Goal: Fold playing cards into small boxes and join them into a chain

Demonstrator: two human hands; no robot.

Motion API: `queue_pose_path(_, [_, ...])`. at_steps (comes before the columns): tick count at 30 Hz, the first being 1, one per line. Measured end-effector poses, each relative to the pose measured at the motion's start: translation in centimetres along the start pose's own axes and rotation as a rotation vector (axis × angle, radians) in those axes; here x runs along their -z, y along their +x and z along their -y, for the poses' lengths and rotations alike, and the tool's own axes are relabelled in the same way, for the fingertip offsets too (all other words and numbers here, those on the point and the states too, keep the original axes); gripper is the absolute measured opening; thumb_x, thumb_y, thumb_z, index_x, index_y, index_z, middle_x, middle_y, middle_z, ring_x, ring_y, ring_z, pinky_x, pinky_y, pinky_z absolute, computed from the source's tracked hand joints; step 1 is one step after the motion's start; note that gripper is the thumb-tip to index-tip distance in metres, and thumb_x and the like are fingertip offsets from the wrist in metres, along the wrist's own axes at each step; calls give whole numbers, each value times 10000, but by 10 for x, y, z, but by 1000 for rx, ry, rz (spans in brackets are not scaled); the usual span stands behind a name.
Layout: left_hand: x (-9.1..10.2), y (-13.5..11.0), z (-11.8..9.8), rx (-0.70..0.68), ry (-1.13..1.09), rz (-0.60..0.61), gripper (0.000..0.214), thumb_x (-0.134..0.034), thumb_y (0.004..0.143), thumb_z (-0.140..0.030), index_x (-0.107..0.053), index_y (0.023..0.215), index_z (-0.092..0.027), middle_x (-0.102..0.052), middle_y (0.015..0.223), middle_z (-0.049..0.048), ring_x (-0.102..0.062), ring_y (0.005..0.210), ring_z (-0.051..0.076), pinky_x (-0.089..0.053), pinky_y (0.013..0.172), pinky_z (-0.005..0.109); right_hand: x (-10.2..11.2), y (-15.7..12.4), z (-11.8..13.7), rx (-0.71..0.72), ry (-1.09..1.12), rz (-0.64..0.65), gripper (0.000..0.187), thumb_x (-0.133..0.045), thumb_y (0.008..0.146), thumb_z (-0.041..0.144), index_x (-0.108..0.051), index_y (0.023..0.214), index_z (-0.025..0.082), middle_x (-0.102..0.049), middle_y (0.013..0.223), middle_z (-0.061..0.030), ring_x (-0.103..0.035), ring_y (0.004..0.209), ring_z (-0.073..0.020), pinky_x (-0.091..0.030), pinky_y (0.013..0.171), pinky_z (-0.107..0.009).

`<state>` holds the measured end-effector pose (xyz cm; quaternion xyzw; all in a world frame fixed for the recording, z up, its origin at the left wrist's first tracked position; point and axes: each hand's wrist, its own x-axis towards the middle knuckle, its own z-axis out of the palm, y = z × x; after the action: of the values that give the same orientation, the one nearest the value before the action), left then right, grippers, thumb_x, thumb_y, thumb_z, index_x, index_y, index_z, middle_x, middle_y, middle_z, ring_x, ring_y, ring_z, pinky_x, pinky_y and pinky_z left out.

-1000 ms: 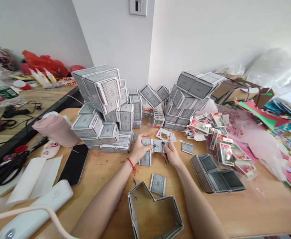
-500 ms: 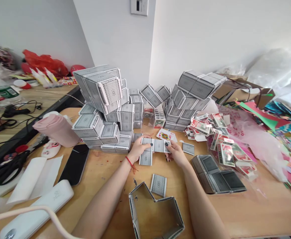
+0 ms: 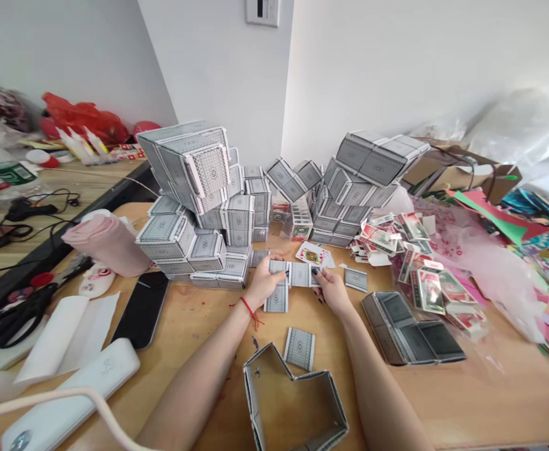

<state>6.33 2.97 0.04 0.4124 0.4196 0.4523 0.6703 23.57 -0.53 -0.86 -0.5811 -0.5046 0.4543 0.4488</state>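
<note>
Between my hands is an L-shaped piece of joined playing cards (image 3: 301,275), patterned backs upward. My left hand (image 3: 265,280) grips its left corner, thumb on top. At its right end my right hand (image 3: 329,286) pinches the edge, fingers underneath. Behind them a face-up playing card (image 3: 312,253) lies on the table. A card square (image 3: 299,348) rests nearer me, beside an L-shaped frame made of cards (image 3: 335,401) with an open top. Another small card piece (image 3: 355,280) lies right of my right hand.
Stacked card boxes rise at the left (image 3: 184,169) and right (image 3: 363,166). A dark-topped L-shaped card box (image 3: 410,332) sits right of my arm. Empty card packs (image 3: 427,291) are heaped beyond it. A phone (image 3: 141,309), power bank (image 3: 72,398) and scissors (image 3: 25,316) lie left.
My hands and the card piece stay in nearly the same place, with only a very slight shift. Nothing has been let go.
</note>
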Motion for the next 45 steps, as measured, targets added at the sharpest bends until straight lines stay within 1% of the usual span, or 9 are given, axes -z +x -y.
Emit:
queue_pose_path(10, [0, -2, -1, 22, -11, -19, 419, -612, 565, -106, -392, 908, -201, -524, 764, -18, -550, 514, 104, -509, 458, 279, -2, 1, 1, -39, -14, 18, 419, -423, 738, 550, -359, 513, 203, -379, 319, 64, -298, 241, -63, -204, 265, -195])
queue_pose_path(14, [-1, -1, -1, 20, -35, -28, 425, -629, 555, -109, -396, 899, -196, -531, 750, -22, -543, 513, 94, -505, 458, 258, -3, 1, 0, -49, 50, -7, 398, -455, 717, 559, -366, 565, 202, -378, 346, 74, -291, 266, -59, -210, 272, -186])
queue_pose_path(19, [1, -1, -3, 33, -65, 0, 451, -656, 538, -105, -400, 898, -194, -558, 755, -20, -562, 537, 103, -512, 476, 254, 2, 4, -7, -53, 111, 33, 402, -506, 695, 551, -385, 558, 193, -378, 367, 67, -287, 297, -53, -212, 288, -182])
queue_pose_path(22, [6, -1, -5, 39, -70, -30, 468, -669, 533, -112, -400, 907, -191, -565, 725, -26, -564, 515, 104, -510, 467, 251, 11, 5, -12, -81, 147, -7, 397, -533, 674, 552, -387, 576, 197, -363, 367, 73, -282, 294, -55, -199, 282, -181])
queue_pose_path(24, [9, -2, -8, 30, -64, -67, 475, -668, 540, -126, -392, 920, -190, -563, 693, -35, -557, 476, 103, -506, 451, 257, 18, 6, -15, -91, 191, -69, 384, -545, 665, 550, -402, 617, 197, -330, 367, 91, -260, 288, -48, -189, 278, -174])
queue_pose_path(27, [11, -3, -12, 28, -60, -75, 473, -661, 545, -129, -379, 920, -194, -563, 664, -42, -562, 458, 116, -509, 443, 279, 24, 5, -17, -93, 215, -89, 368, -553, 668, 538, -421, 659, 194, -311, 373, 101, -249, 289, -40, -205, 281, -165])
queue_pose_path(33, [9, -5, -15, 22, -61, -85, 488, -658, 543, -124, -363, 923, -200, -574, 685, -36, -581, 492, 130, -522, 462, 296, 21, 4, -15, -66, 174, -113, 369, -535, 682, 540, -399, 650, 198, -318, 377, 97, -277, 289, -46, -206, 272, -165])
queue_pose_path(37, [8, -4, -14, -6, -50, -116, 478, -658, 536, -118, -370, 909, -199, -563, 696, -36, -584, 518, 131, -528, 468, 300, 19, 5, -15, -72, 206, -95, 369, -534, 679, 545, -406, 677, 199, -315, 392, 98, -276, 297, -47, -202, 276, -167])
queue_pose_path(45, [9, -4, -14, 4, -61, -101, 479, -659, 528, -112, -370, 897, -207, -537, 723, -38, -571, 525, 117, -526, 468, 292, 25, 5, -13, -121, 307, -13, 379, -589, 646, 518, -390, 664, 196, -290, 423, 105, -232, 320, -29, -179, 299, -162])
